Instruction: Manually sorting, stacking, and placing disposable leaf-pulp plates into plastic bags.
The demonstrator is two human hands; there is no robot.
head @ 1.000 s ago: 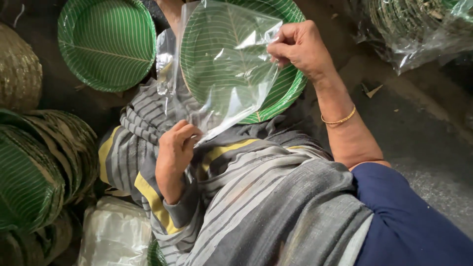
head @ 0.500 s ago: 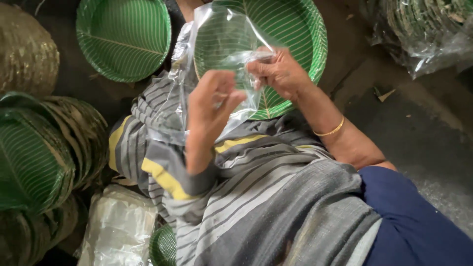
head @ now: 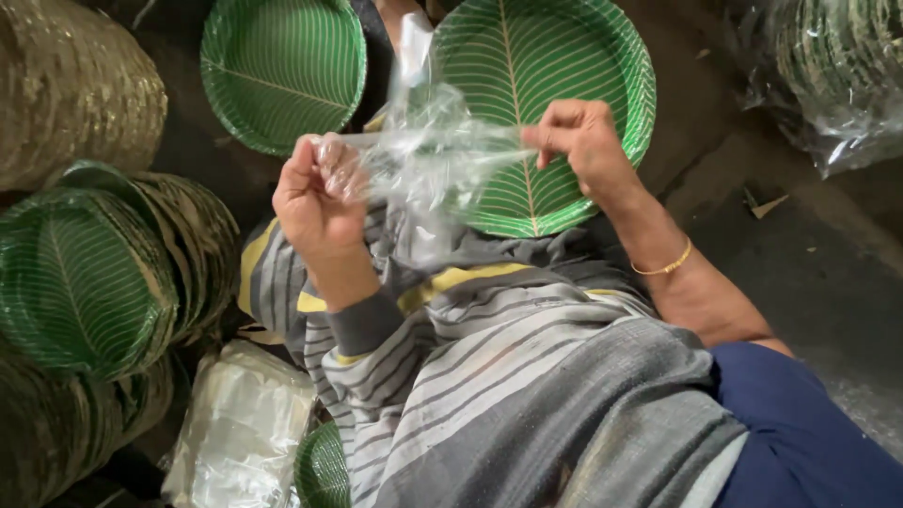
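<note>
Both hands, the left hand and right hand, pinched the clear plastic bag at mid-frame; spreading its mouth evenly seemed best, without tearing the thin film.

Two hands, left and right, one clear plastic bag, two flat green leaf-print plates (stacks beside uncounted), one gold bangle

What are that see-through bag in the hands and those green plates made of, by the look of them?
The clear bag looks like thin plastic film: transparent, glossy and crinkled, stretched between the left hand and the right hand. The green plate behind it looks like pressed paper with a slightly shiny printed leaf-vein pattern and a crimped rim; a coating is likely but not certain.
</note>
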